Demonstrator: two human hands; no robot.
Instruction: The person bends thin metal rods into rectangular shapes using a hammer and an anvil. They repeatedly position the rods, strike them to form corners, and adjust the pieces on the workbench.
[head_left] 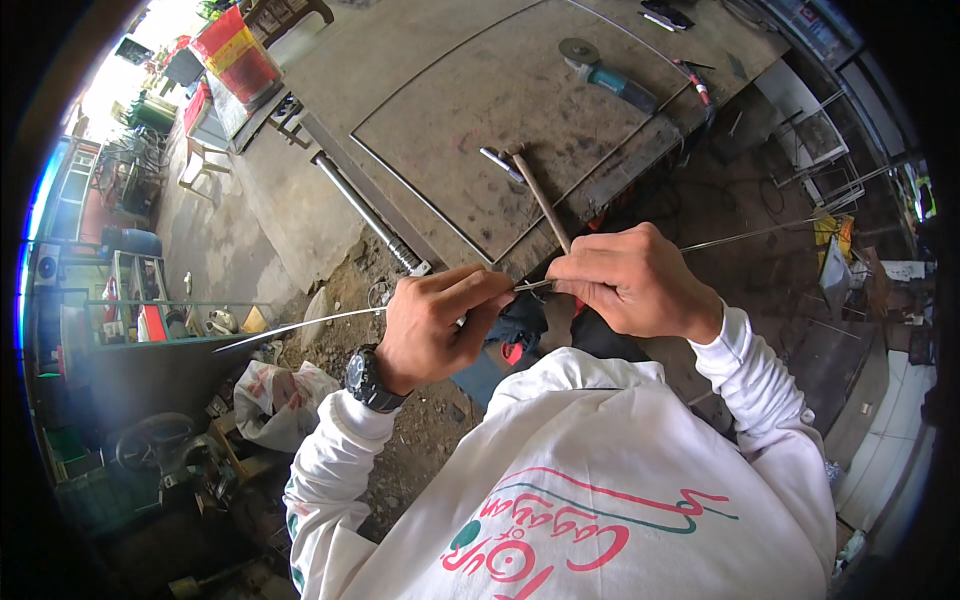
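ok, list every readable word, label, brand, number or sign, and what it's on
White sweatshirt: large red-and-green lettering, legible; wording not copied here.
Red-and-yellow package: too small and blurred.
Crumpled white bag: red print, unreadable.
Wristwatch: dial too small to read.

Head cam (L of 2), wide fisheye, looks steeply dn at hands [640, 282], close; table [430, 130] beyond.

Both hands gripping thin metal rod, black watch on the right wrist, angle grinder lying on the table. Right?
Not quite: the head view shows the black watch at the wrist of the left hand, not the right hand. Otherwise correct: both grip thin metal rod, and the angle grinder lies on the table.
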